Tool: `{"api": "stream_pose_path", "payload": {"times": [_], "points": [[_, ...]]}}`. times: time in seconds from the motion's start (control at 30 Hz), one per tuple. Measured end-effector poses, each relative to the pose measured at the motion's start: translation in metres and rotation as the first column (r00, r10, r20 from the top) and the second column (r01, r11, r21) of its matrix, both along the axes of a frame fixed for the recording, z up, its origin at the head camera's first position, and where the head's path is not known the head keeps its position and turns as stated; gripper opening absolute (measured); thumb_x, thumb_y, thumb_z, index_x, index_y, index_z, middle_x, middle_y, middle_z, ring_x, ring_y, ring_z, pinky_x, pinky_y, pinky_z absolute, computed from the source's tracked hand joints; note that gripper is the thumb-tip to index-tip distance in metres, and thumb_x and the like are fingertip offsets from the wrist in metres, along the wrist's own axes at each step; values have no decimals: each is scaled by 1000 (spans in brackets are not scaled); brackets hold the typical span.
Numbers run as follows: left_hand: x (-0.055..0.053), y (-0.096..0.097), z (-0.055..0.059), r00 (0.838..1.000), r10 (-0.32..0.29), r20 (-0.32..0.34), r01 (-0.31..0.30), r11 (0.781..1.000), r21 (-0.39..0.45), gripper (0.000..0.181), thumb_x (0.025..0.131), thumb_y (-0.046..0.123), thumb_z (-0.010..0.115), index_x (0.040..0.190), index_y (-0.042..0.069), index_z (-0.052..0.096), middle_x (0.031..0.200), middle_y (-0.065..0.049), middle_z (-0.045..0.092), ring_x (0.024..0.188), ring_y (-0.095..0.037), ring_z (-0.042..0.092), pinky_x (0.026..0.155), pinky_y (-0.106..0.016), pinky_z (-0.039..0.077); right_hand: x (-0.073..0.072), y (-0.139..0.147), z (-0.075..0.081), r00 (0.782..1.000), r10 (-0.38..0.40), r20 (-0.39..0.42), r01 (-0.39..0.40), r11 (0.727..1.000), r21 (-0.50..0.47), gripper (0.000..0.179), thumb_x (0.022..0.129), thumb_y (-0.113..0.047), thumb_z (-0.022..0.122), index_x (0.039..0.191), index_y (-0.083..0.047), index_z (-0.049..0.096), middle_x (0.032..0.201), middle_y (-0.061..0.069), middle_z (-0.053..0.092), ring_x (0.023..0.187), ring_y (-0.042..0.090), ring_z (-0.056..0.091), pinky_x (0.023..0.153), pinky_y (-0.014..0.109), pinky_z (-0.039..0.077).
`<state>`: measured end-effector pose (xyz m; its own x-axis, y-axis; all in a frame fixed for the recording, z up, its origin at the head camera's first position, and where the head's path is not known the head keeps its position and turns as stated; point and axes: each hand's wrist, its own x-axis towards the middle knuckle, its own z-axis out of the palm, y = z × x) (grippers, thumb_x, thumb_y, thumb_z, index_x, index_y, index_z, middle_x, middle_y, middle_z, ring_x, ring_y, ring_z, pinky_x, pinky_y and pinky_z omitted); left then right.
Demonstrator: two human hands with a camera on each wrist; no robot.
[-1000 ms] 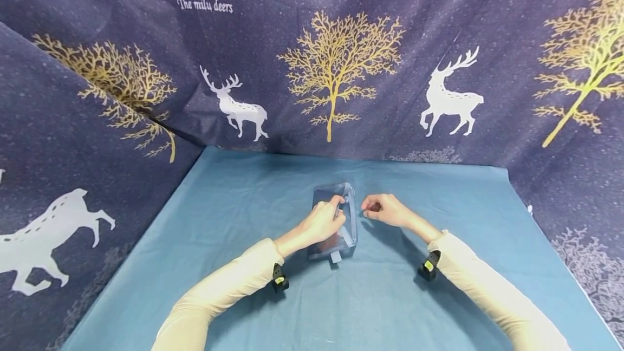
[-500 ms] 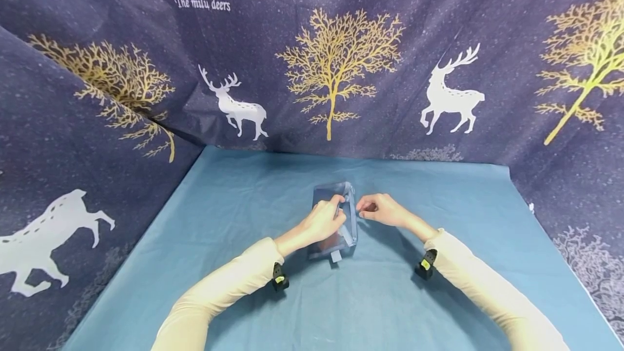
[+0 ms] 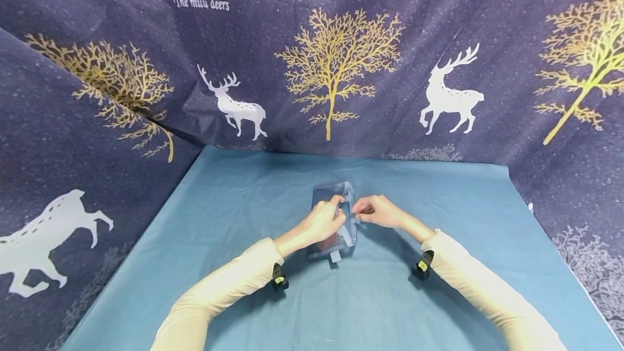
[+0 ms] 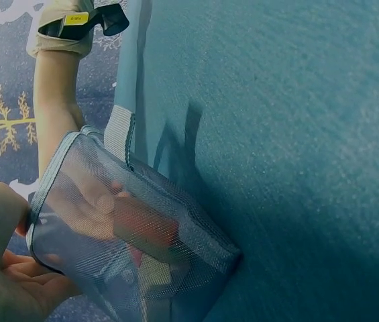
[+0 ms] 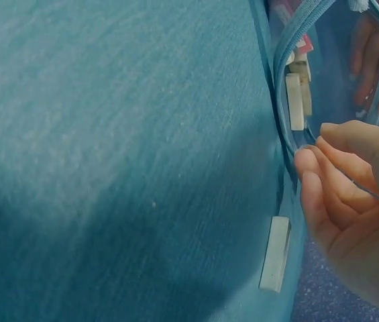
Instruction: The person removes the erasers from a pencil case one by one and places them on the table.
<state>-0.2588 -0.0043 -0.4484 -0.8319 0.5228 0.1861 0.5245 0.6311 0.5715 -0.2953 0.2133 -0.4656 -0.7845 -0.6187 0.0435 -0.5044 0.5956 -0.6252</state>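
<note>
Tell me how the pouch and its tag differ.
The pouch is see-through bluish mesh; the tag is pale and opaque. The pouch is far bigger than the tag. The left hand holds the pouch's rim, while no fingers touch the tag. They are joined: the tag sticks out from the pouch's edge.

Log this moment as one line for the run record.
Left hand: grips mesh pouch | right hand: fingertips at pouch rim, grip unclear | pouch: open | inside: red item, pale block

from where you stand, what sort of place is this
Probably a makeshift recording setup: a blue cloth spread flat, deer-printed fabric hung behind and beside it, and two wrist cameras.
</note>
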Motion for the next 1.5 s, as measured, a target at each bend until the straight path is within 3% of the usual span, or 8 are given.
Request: {"api": "stream_pose_path", "payload": {"times": [0.83, 1.27, 1.5], "points": [[0, -2, -1, 1000, -2, 17, 1, 999, 36, 41, 89, 17, 44, 127, 0, 45, 51, 7, 40, 35, -3, 30, 37, -17, 27, 2, -13, -9, 997, 80, -5, -80, 996, -35, 24, 83, -25, 66, 105, -17, 67, 94, 0, 71, 78, 7, 65, 69, 18, 51], [0, -4, 3, 998, 6, -61, -4, 1000, 30, 40, 88, 16, 43, 125, 0, 46, 49, 8, 36, 35, -2, 26, 37, -17, 25, 3, -23, -10, 991, 127, 50, -127, 992, -9, 25, 80, -10, 65, 101, -23, 66, 91, -3, 70, 81, 7, 66, 70, 19, 52], [0, -6, 0, 1000, 5, -28, -4, 999, 47, 41, 90, 17, 43, 128, 1, 43, 48, 8, 37, 33, -2, 26, 35, -16, 24, 6, -29, -7, 976, 188, 112, -188, 982, -15, 22, 77, -3, 59, 93, -17, 63, 86, 1, 68, 81, 10, 66, 69, 21, 52]]}}
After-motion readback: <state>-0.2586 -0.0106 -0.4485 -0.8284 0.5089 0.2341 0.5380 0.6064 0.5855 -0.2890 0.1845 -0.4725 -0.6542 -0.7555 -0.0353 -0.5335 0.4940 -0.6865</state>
